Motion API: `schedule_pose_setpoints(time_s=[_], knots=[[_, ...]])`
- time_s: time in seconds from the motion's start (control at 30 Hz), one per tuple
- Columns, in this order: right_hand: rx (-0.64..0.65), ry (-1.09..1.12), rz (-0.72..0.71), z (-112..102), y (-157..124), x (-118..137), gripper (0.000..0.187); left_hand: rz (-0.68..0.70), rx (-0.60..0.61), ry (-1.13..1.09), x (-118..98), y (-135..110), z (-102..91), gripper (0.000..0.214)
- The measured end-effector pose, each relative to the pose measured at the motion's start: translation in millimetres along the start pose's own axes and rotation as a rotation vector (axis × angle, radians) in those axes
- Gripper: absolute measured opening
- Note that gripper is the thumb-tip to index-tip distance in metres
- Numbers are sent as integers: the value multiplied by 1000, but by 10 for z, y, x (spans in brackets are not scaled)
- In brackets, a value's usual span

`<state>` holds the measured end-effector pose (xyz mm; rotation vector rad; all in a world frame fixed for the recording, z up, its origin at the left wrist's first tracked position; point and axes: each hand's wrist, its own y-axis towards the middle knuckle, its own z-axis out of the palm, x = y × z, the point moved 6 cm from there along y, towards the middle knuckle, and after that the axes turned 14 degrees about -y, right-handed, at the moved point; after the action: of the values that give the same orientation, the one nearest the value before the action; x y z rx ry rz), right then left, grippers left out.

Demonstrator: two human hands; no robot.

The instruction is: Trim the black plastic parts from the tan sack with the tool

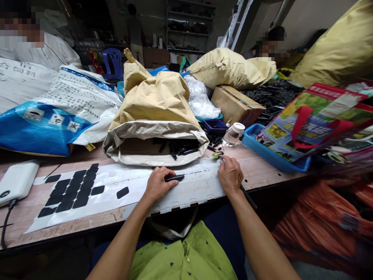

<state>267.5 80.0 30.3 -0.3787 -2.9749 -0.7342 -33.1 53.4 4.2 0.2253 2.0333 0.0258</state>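
Note:
My left hand [160, 182] is closed around a small, dark, elongated piece [175, 177], holding it low over a light grey board [201, 186]. My right hand [230, 174] grips a thin tool [248, 197] whose dark handle sticks out below the palm. The tool's front end is by a small yellow-green item [217, 154]; whether they touch I cannot make out. Just beyond both hands, a tan sack [157, 126] lies with its mouth facing me and several black pieces [183, 147] inside. Left of my left hand, rounded black squares [78, 184] lie on a white sheet [112, 175].
A lidded clear jar [234, 134] stands behind my right hand, with a blue basket [276, 157] and a colourful bag [309, 120] to its right. A white power bank [17, 181] sits far left. Several people are in the background. The table's front edge runs below my wrists.

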Motion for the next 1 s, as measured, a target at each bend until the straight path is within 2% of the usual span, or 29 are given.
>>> schedule_pose_setpoints(time_s=[0.07,0.13,0.23,0.3,0.37,0.5,0.63,0.7,0.87,1.0], knots=[[-55,155,16,-180,-83,74,31,-5,4,6,-13,-3,-3,15],[-59,353,-13,-360,-215,225,31,-6,9,12,-15,-7,1,15],[114,612,-165,-512,-464,576,28,8,10,5,2,-10,7,14],[205,685,-267,-568,-621,785,27,24,10,1,15,-12,9,15],[227,702,-329,-600,-728,921,27,43,14,0,18,-17,9,16],[182,696,-385,-605,-830,1051,27,70,19,0,-9,-28,4,13],[228,578,-465,-516,-902,1133,31,66,24,11,-27,-28,5,8],[233,528,-456,-495,-900,1115,30,63,20,1,-24,-26,5,11],[154,525,-387,-552,-847,1005,30,72,6,0,-6,-22,9,13],[204,495,-395,-504,-851,993,30,66,5,6,10,-18,9,14]])
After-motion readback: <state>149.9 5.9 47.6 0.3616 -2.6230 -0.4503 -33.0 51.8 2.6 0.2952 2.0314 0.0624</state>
